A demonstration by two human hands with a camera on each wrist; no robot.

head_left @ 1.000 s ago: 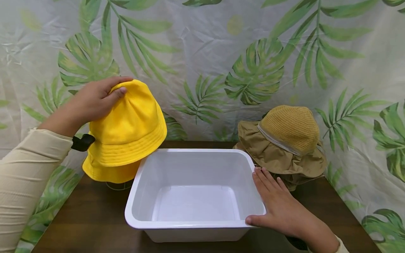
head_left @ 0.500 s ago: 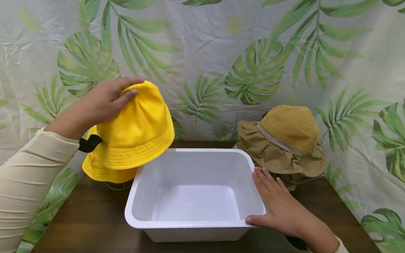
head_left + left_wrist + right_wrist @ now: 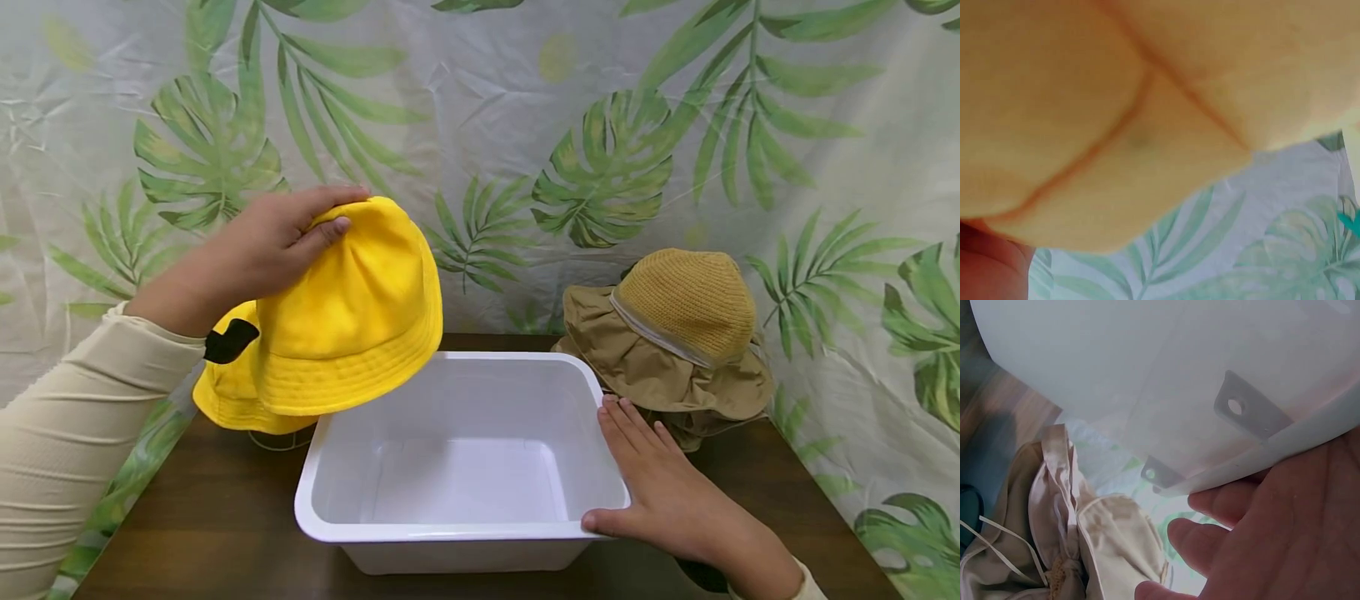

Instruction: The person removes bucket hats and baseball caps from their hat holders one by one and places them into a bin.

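Note:
My left hand [image 3: 281, 242] pinches a yellow bucket hat [image 3: 348, 317] by the top of its crown, thumb in front. The hat hangs tilted, its brim overlapping the back left corner of a white plastic basin [image 3: 450, 532] in the head view. Yellow cloth [image 3: 1147, 125] with seams fills much of the left wrist view. Behind the held hat, lower left, sits a second yellow hat [image 3: 232, 400]. My right hand [image 3: 660, 483] rests on the basin's right rim with straight, spread fingers; the right wrist view shows it against the rim's underside, near two tabs with holes [image 3: 1235, 406].
At the back right, a tan hat with a woven crown [image 3: 686, 308] sits over more tan cloth, close beside the basin. A wire stand base [image 3: 281, 442] shows under the second yellow hat. A leaf-print sheet [image 3: 480, 125] hangs behind the dark wooden table [image 3: 195, 533].
My left hand has carried the yellow hat to the right, from over the second hat to above the basin's back left corner. The right hand stays in place on the rim.

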